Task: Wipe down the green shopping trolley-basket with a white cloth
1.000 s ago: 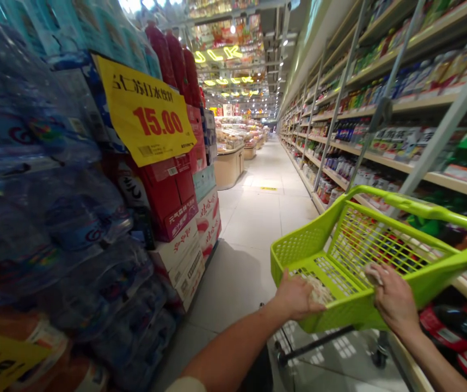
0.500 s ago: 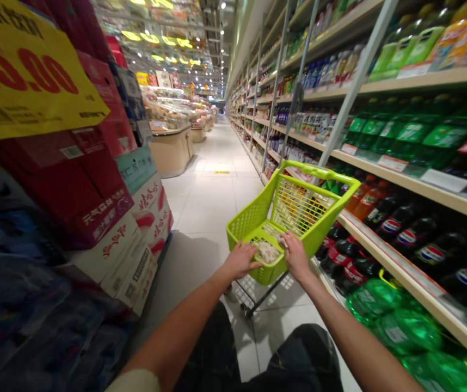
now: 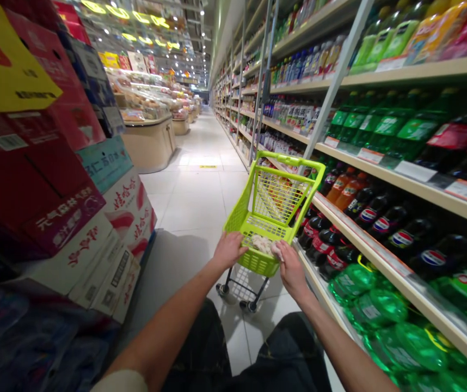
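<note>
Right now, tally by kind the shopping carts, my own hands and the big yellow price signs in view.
Shopping cart: 1
Hands: 2 (left hand, right hand)
Big yellow price sign, cut off by the frame edge: 1
Total: 4

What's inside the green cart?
Inside the green cart, a crumpled, whitish bundle, maybe cloth, lies by the near wall, between the left hand and the right hand. It covers the floor beneath it, so anything under there can't be seen.
</note>
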Demonstrator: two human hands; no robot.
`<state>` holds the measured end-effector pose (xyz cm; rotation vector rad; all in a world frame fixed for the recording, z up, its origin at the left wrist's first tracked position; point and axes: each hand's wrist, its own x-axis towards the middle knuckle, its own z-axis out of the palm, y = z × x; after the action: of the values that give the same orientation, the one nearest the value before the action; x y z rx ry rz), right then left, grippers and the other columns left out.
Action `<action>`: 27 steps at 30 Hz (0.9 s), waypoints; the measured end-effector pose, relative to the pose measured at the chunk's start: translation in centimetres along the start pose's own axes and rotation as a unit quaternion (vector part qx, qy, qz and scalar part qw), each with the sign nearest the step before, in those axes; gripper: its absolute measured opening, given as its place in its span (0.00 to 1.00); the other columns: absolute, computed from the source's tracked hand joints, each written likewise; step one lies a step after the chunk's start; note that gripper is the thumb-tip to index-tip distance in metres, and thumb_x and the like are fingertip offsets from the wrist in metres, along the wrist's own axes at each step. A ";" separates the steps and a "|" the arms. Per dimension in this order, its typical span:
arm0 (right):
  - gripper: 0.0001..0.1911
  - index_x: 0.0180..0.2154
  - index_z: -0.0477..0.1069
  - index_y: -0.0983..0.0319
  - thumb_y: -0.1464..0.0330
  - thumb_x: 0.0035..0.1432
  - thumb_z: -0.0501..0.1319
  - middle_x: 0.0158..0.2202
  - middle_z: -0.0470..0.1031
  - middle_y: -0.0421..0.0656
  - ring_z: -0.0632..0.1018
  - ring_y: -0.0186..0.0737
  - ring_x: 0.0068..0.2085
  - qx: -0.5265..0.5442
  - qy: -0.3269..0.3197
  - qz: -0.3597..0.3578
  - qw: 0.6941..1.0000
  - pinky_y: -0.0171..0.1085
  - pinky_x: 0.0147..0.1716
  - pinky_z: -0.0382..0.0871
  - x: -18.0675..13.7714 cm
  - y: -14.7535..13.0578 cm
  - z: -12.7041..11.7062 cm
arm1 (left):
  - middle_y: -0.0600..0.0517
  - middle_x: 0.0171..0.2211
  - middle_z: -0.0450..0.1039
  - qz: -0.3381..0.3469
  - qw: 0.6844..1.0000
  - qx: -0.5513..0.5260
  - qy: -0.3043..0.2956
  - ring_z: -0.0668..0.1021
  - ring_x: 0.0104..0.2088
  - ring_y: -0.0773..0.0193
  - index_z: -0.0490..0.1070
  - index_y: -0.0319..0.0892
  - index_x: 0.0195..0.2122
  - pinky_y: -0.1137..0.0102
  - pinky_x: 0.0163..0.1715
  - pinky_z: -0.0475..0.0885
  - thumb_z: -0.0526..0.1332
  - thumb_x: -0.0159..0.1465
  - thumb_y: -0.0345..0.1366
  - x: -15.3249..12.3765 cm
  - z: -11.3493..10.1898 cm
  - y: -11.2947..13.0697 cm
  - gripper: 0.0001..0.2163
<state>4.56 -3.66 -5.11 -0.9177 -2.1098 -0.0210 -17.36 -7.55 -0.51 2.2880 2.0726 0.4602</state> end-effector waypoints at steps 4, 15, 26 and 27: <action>0.26 0.51 0.63 0.65 0.81 0.49 0.46 0.51 0.66 0.51 0.64 0.44 0.54 -0.027 0.014 0.004 1.000 0.48 0.52 0.60 0.1 -0.1 0.6 | 0.41 0.56 0.58 -0.010 1.000 -0.014 0.003 0.55 0.59 0.52 0.65 0.36 0.45 0.56 0.55 0.52 0.55 0.58 0.39 0.2 0.6 -1.0 0.16; 0.24 0.48 0.65 0.63 0.80 0.49 0.50 0.51 0.66 0.51 0.65 0.46 0.53 -0.067 -0.041 -0.045 0.996 0.49 0.51 0.59 2.3 -2.8 4.0 | 0.45 0.58 0.56 -0.011 0.987 -0.139 0.084 0.57 0.59 0.58 0.70 0.40 0.40 0.57 0.57 0.53 0.52 0.54 0.23 0.4 2.2 -1.4 0.14; 0.21 0.47 0.67 0.58 0.79 0.54 0.49 0.53 0.64 0.47 0.61 0.42 0.57 0.015 0.010 -0.100 0.995 0.46 0.52 0.60 1.4 -3.6 4.7 | 0.46 0.54 0.61 0.024 0.989 -0.138 0.056 0.60 0.57 0.58 0.70 0.42 0.43 0.58 0.56 0.58 0.51 0.53 0.21 0.5 2.3 -0.5 0.18; 0.18 0.45 0.68 0.58 0.77 0.56 0.50 0.52 0.65 0.47 0.62 0.43 0.56 0.019 0.014 -0.107 0.994 0.46 0.51 0.60 1.3 -3.7 5.0 | 0.46 0.54 0.61 0.026 0.989 -0.134 0.047 0.61 0.57 0.58 0.68 0.42 0.45 0.58 0.55 0.58 0.51 0.54 0.22 0.2 2.2 -0.6 0.19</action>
<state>-1.62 -4.07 -6.51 -0.6630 -2.1661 -0.1023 -17.39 -6.86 -2.71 2.2048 1.8574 0.8102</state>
